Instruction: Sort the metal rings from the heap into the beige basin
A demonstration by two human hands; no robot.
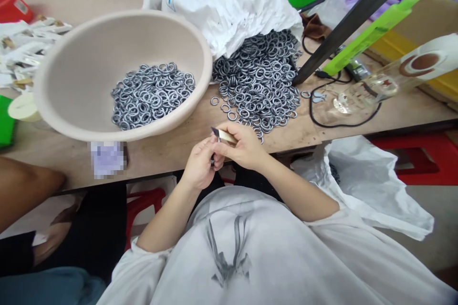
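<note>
My left hand (pixel 200 164) is closed at the table's front edge, fingers pinched around a small grey metal ring (pixel 212 159), mostly hidden by them. Against it, my right hand (pixel 246 145) grips a short pale flat stick with a dark tip (pixel 226 136). The tip points up and left, just above the left fingertips; whether it touches the ring I cannot tell. Just beyond my hands lies a heap of grey metal rings (pixel 261 81), spilling from a white sack (pixel 229 5). More rings (pixel 152 95) lie inside a large beige basin (pixel 82 47) to the left.
A black bar (pixel 350 28) and a lime-green strip (pixel 379 33) slant over the right side. Near them are a clear bottle (pixel 375 86) and a black cable (pixel 343 125). A white bag (pixel 379 186) hangs below the right edge. Another person's arm (pixel 28 186) rests at left.
</note>
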